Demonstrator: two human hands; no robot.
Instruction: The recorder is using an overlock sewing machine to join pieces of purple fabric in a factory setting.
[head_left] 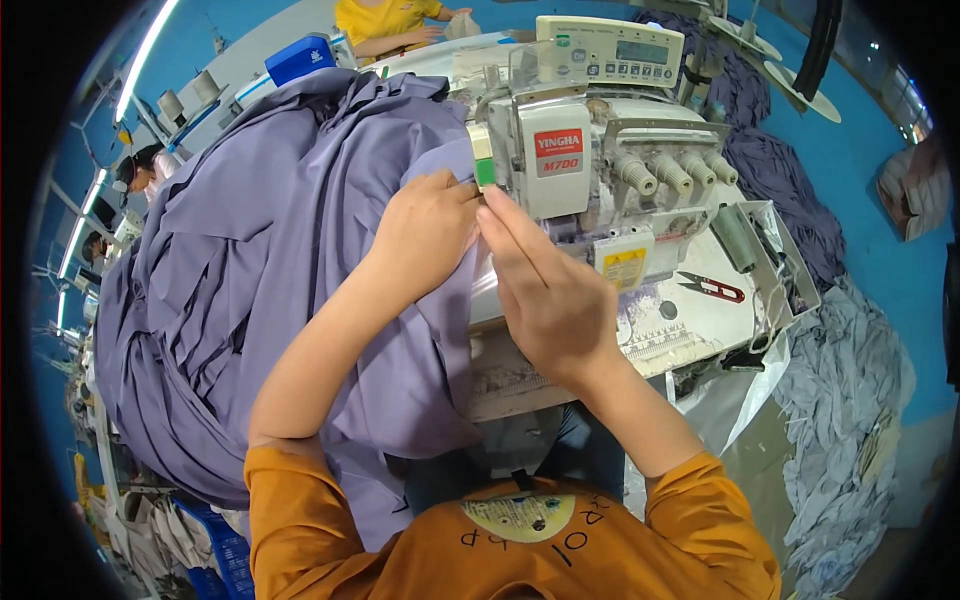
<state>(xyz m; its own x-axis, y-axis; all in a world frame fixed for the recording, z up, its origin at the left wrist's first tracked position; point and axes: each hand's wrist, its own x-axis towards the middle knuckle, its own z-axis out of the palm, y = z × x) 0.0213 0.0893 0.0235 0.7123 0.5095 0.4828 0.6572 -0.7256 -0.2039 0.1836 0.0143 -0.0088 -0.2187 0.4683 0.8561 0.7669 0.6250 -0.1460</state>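
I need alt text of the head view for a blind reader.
A person's left hand and right hand are close together at the edge of heaped purple fabric, beside a white sewing machine; red-handled snips lie at right.

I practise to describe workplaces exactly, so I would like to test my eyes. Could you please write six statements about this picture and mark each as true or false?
1. The left hand and the right hand are close together, beside the sewing machine. True.
2. The right hand holds the red-handled snips. False: they lie on the white worktable.
3. A large purple cloth lies beneath the left forearm. True.
4. The wearer's shirt is blue. False: it is orange.
5. The machine has four pale knobs in a row. True.
6. The control panel stands nearer to the wearer than the snips. False: it stands farther away.
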